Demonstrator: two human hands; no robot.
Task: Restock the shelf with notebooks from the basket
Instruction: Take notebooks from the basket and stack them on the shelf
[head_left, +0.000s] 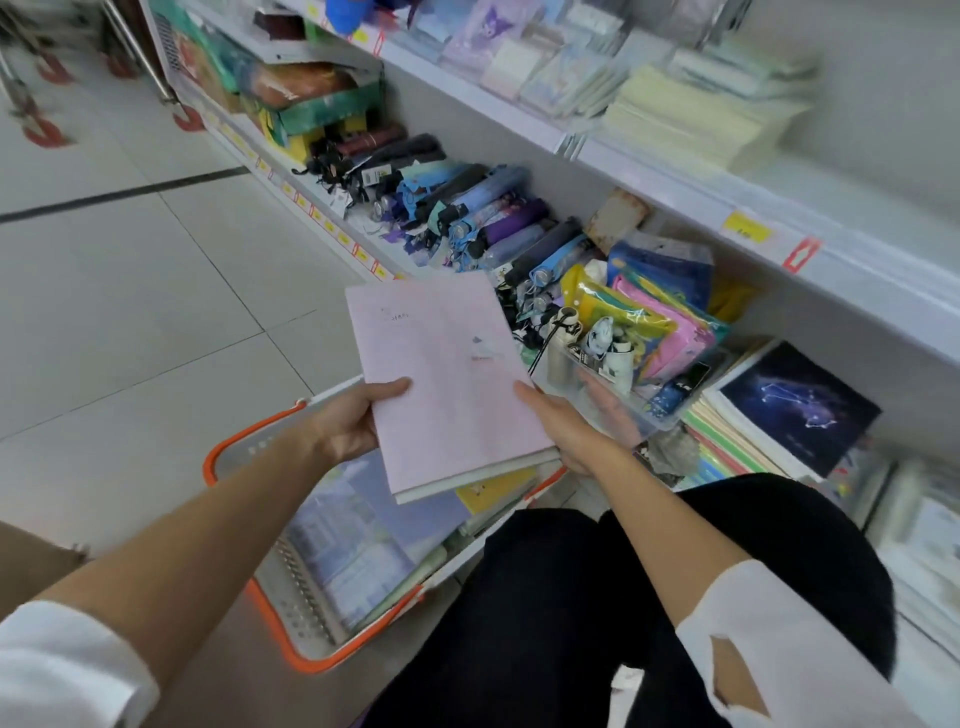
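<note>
Pink notebooks (447, 374), a small tilted stack, sit at frame centre above the orange-rimmed basket (311, 662). The left hand (353, 423) and right hand (563, 428) each grasp an edge, thumbs on top. Risks: the lower book could slide out, or a corner could clip the clear bin (665, 415) on the way to the shelf (857, 291).

Tiled floor (130, 312) under basket (311, 661); shelf (311, 210) of umbrellas (467, 208)

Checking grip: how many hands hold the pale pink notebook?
2. Left hand grips the pale pink notebook at its left edge; right hand at its right; no other hands visible.
</note>
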